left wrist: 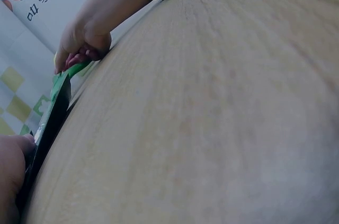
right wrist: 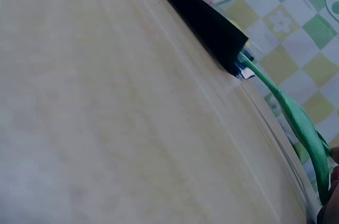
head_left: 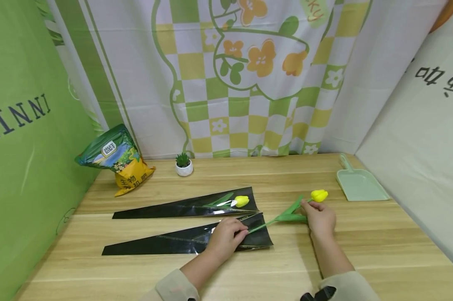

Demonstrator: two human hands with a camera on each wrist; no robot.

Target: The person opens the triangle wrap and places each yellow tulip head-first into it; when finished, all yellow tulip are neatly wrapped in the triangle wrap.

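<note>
My right hand [head_left: 321,218] pinches the stem of a yellow artificial tulip [head_left: 290,213] just below its bloom. The tulip's stem points left, and its lower end enters the wide mouth of the front black flower sleeve [head_left: 155,244]. Over that mouth, my left hand [head_left: 224,238] pinches the sleeve's clear upper film; its fingertips show above the black edge in the right wrist view. Behind lies another black flower sleeve [head_left: 155,212], with a second yellow tulip [head_left: 242,201] inside. How far the stem reaches under my left hand is hidden.
A green and yellow bag [head_left: 125,161] stands at the back left, beside a small potted succulent [head_left: 184,165]. At the back right lies a pale green dustpan [head_left: 362,184]. A patterned curtain [head_left: 241,125] closes off the wooden table's [head_left: 362,242] far edge.
</note>
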